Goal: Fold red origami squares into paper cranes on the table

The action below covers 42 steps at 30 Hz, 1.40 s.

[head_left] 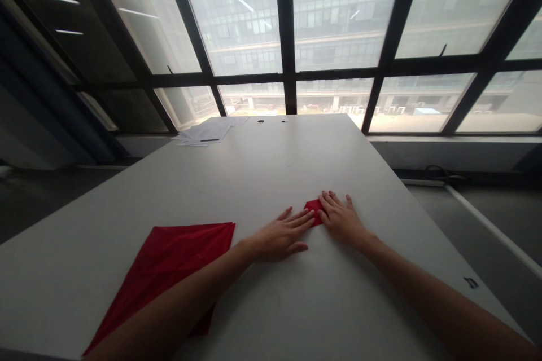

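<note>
A small folded red piece [312, 205], paper or cloth, lies flat on the white table [271, 169]. My left hand [283, 235] rests palm down with its fingers spread, the fingertips on the near left part of the piece. From the other side my right hand [340, 218] lies over its right edge, fingers stretched out. Neither hand grips it. Farther left a larger red sheet [180, 254] with crease lines lies on the table, partly hidden under my left forearm.
White papers [203, 132] with a dark pen-like item [210, 140] lie at the far left of the table. A small dark object [471, 282] sits near the right edge. Tall windows [334, 11] stand behind the table's far end, with a blue curtain [42, 79] at left.
</note>
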### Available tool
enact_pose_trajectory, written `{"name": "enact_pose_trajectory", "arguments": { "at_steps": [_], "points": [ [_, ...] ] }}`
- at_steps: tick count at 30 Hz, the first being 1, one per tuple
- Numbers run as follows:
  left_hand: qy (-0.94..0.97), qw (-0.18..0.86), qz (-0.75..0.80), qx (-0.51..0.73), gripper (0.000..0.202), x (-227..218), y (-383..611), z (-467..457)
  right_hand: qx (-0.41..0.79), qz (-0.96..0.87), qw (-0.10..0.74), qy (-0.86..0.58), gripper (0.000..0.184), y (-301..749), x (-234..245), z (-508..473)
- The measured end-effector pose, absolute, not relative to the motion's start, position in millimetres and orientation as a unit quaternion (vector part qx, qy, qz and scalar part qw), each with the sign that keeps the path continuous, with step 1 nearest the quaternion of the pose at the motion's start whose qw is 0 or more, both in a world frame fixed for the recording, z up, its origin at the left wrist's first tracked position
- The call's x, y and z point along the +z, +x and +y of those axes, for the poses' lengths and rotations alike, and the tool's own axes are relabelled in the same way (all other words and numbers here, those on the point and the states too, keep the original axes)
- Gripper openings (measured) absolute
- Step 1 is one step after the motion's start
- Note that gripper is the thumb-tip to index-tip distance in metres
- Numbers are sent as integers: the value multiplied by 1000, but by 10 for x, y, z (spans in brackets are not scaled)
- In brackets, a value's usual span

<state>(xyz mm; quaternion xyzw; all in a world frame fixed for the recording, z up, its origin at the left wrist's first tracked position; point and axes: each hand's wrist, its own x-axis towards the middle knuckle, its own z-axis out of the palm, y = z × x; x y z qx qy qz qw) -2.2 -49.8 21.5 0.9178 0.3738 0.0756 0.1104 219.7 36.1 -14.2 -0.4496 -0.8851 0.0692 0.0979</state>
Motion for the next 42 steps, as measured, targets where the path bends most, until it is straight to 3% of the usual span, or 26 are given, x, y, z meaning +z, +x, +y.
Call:
{"name": "enact_pose_trajectory", "arguments": {
  "at_steps": [13, 21, 30, 34, 39, 42],
  "points": [
    [887, 46, 451, 90, 51, 133, -210, -339, 18, -813, 115, -570, 55, 2194, -122, 351],
    [851, 10, 476, 220, 44, 207, -87, -359, -9, -820, 140, -555, 54, 2178, -112, 327],
    [895, 66, 426, 113, 49, 233, 55, -453, 29, -859, 179, -478, 37, 2185, 112, 250],
    [896, 61, 422, 124, 45, 245, 42, -436, 39, -848, 176, -499, 22, 2205, 115, 280],
    [884, 45, 442, 146, 37, 207, 6, -401, 37, -854, 164, -493, 23, 2220, 75, 334],
    [826, 46, 511, 236, 29, 184, -73, -348, 49, -848, 149, -507, 25, 2231, 76, 366]
  ]
}}
